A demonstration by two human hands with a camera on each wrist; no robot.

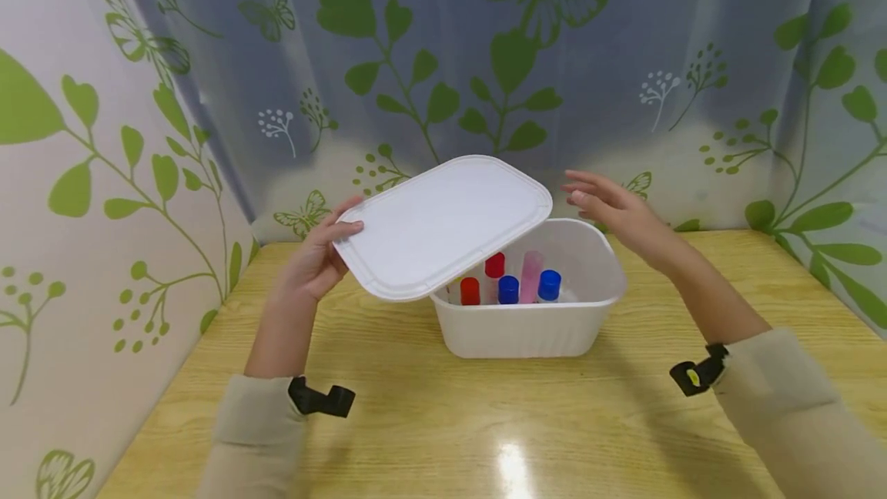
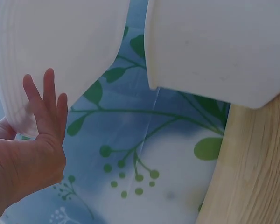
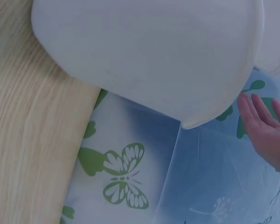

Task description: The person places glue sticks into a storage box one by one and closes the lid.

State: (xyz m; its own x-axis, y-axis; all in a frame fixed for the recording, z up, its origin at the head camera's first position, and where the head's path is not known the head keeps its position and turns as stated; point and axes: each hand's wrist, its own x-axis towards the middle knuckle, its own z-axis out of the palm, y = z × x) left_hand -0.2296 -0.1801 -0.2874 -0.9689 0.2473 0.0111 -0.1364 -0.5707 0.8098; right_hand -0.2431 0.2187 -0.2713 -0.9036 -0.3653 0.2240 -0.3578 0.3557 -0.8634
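Note:
A white lid point(image 1: 446, 222) is held tilted above the left part of a white plastic box point(image 1: 527, 329). My left hand point(image 1: 315, 256) pinches the lid's left end, thumb on top; in the left wrist view the fingers of that hand point(image 2: 44, 116) spread under the lid point(image 2: 60, 42). My right hand point(image 1: 624, 218) is in the air over the box's back right corner, fingers loosely extended and touching nothing. Inside the box stand several tubes, among them a red-capped tube point(image 1: 470, 291), a blue-capped tube point(image 1: 550, 286) and a pink tube point(image 1: 531, 276). The lid hides part of the box's inside.
The box stands on a light wooden table point(image 1: 416, 406). Behind the table hangs a curtain point(image 1: 430, 60) with green leaves and butterflies, and a similar patterned sheet point(image 1: 104, 199) lines the left side. Black straps with mounts point(image 1: 322, 399) sit on both wrists.

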